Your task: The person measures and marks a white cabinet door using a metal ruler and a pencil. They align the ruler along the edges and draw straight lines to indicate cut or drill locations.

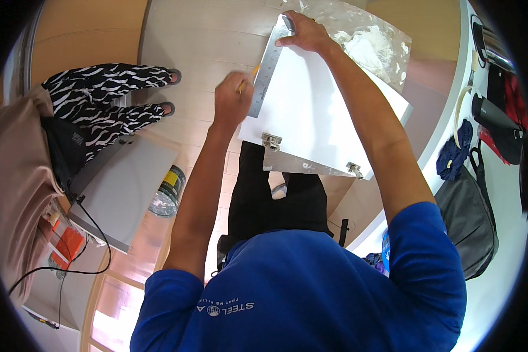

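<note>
A white panel (317, 100) with two metal hinges, one hinge (271, 141) at the near left and another hinge (355, 170) at the near right, lies in front of me. Along its left edge runs a flat silver metal ruler (265, 79) with printed marks. My right hand (305, 32) presses on the ruler's far end, fingers over the panel's far edge and thumb on top; a dark part there is partly covered. My left hand (233, 97) is closed around a yellow pencil (256, 70), beside the ruler's near half. The pencil's tip is too small to make out.
Under the panel is a plaster-smeared board (393, 41) with a white heap. At left, another person in patterned trousers (108, 88) is near a grey panel (120, 188), a clear tub (169, 190) and a black cable (105, 234). Bags (466, 217) hang on the right.
</note>
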